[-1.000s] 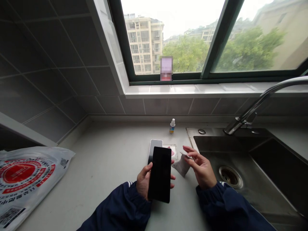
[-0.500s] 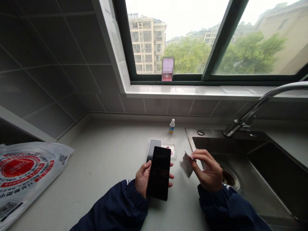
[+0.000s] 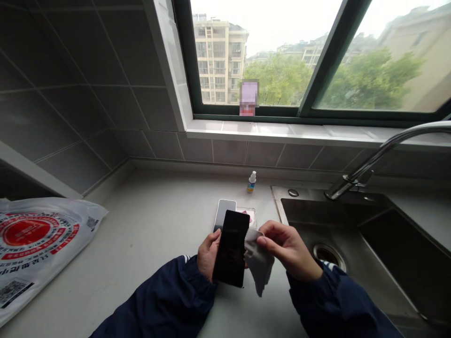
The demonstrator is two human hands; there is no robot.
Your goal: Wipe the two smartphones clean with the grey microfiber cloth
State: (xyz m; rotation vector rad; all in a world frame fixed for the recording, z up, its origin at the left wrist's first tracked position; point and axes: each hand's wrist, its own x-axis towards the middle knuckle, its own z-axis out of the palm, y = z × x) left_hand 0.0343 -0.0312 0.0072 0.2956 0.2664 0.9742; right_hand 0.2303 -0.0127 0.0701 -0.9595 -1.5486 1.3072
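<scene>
A black smartphone (image 3: 230, 249) lies tilted in my left hand (image 3: 208, 253), whose thumb grips its left edge. My right hand (image 3: 287, 246) pinches a grey cleaning cloth with a zigzag edge (image 3: 259, 260). The cloth hangs down at the phone's right side and hides part of that edge and the left fingers behind it. Just behind the held phone, a second phone with a pale rim (image 3: 225, 211) lies on the counter, partly covered. Next to it is a clear case (image 3: 252, 216) with something pinkish-red in it.
A small white-capped spray bottle (image 3: 251, 182) stands near the back wall. To the right are the steel sink (image 3: 276, 197) and its curved faucet (image 3: 373, 159). A printed plastic bag (image 3: 66, 234) lies on the counter (image 3: 141, 220) at left.
My right hand has moved left with the cloth, bringing it up to the phone's right edge. The cloth now hangs more spread out. My left hand still holds the phone.
</scene>
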